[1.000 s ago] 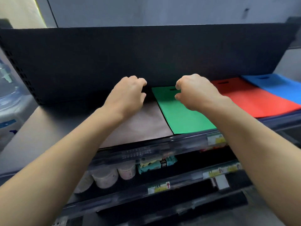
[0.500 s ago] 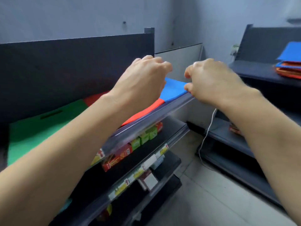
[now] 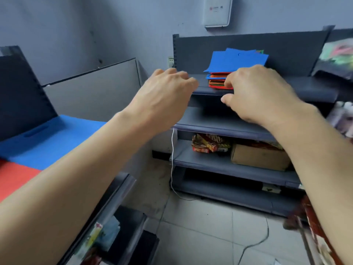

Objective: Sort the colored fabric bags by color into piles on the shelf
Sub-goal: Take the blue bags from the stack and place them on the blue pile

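The left hand (image 3: 168, 92) and the right hand (image 3: 261, 92) were held out in the air side by side, a small gap between them, palms down. The fingers of both were loosely curled and gripped nothing. The right hand overlapped the front of a stack of mixed bags (image 3: 217, 82) in the view; whether it touched them could not be told.

That stack lay on the top board of the far shelf (image 3: 309, 90), its red, orange and green edges showing. A fanned blue bag (image 3: 236, 60) lay on top and leaned toward the dark back panel.

Under the left forearm, on the near shelf (image 3: 116, 190), a sorted blue bag (image 3: 47, 138) lay flat with its handle slot visible. A red bag (image 3: 13, 178) lay just beside it, their edges touching.

Lower on the far shelf sat snack packets (image 3: 208, 144) next to a cardboard box (image 3: 257, 157). A white cable (image 3: 172, 159) hung down the shelf's left side to the tiled floor (image 3: 200, 226). A white box (image 3: 216, 11) was fixed to the wall above.
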Available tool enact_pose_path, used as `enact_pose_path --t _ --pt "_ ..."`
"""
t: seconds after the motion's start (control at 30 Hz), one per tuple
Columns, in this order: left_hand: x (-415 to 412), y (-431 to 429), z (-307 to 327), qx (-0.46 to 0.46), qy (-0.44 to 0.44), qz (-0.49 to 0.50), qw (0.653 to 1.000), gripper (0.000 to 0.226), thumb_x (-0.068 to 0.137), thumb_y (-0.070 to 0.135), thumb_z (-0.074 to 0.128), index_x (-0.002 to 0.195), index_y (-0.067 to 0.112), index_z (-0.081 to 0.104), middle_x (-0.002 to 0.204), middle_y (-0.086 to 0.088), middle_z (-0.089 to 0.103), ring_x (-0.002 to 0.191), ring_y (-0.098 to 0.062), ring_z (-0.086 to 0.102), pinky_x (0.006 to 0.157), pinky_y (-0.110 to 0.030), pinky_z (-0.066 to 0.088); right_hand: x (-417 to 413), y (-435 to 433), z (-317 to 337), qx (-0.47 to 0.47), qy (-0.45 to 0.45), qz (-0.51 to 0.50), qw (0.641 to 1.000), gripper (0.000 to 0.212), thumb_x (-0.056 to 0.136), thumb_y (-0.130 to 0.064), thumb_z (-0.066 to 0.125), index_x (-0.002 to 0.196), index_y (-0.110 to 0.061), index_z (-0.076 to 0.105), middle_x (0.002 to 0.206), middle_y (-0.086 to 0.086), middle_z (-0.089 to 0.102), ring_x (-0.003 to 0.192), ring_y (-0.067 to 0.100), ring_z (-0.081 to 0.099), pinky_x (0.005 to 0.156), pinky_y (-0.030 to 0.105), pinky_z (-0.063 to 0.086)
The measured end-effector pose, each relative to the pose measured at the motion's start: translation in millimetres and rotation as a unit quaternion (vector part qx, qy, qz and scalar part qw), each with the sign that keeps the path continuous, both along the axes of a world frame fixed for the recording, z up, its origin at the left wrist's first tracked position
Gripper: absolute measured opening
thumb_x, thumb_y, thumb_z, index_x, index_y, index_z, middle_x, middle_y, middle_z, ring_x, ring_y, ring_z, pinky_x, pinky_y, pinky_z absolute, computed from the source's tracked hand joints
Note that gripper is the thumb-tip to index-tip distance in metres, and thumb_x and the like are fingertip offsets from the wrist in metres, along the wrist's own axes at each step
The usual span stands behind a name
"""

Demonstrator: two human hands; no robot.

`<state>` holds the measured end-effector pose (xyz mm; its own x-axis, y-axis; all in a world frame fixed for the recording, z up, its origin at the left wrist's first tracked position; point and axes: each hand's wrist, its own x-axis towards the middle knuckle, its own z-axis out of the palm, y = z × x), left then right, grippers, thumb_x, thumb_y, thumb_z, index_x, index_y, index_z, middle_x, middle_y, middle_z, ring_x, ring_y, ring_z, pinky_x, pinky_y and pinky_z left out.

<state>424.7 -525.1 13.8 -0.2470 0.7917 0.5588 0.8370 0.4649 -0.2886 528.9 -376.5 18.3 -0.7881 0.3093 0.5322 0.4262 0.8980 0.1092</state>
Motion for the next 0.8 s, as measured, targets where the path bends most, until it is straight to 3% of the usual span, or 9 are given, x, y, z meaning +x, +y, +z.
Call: enact_pose_path --t 0.37,0.57,0.73,0.8 --pt "-123 171 -11 0.003 -0.019 -0.059 0.998 0.027 0.092 0.011 0.047 0.117 0.012 0.057 0.113 -0.007 0.06 0.104 -0.03 0.052 0.089 -0.042 0.043 -90 153 -5 -0.008 0.015 -0.128 0.992 0.02 0.091 -0.027 0.056 0.097 -0.008 0.061 0.096 0.014 0.061 0.081 0.033 0.05 0.064 0.032 0.034" --pt "-202 248 3 0.02 -0.049 -0.052 0.997 0.025 0.093 0.01 0.047 0.115 0.011 0.058 0.111 -0.007 0.06 0.103 -0.031 0.052 0.083 -0.039 0.042 -159 229 4 -0.038 0.042 -0.149 0.987 0.03 0.093 -0.032 0.054 0.109 -0.007 0.062 0.11 0.016 0.062 0.102 0.038 0.054 0.074 0.037 0.041" --pt "-244 309 -3 0.01 -0.05 -0.062 0.997 0.005 0.092 0.012 0.048 0.089 0.01 0.051 0.091 -0.005 0.057 0.09 -0.029 0.052 0.068 -0.033 0.034 -186 289 1 -0.089 0.044 -0.18 0.979 0.043 0.093 -0.048 0.048 0.09 -0.007 0.061 0.091 0.014 0.061 0.079 0.031 0.047 0.064 0.032 0.033" --pt "-260 332 -6 0.01 -0.065 -0.055 0.996 0.007 0.091 0.012 0.048 0.093 0.009 0.054 0.092 -0.006 0.058 0.092 -0.03 0.053 0.069 -0.034 0.036 -197 314 1 -0.103 0.05 -0.188 0.975 0.045 0.093 -0.048 0.048 0.091 -0.005 0.062 0.091 0.015 0.061 0.079 0.031 0.047 0.065 0.032 0.034"
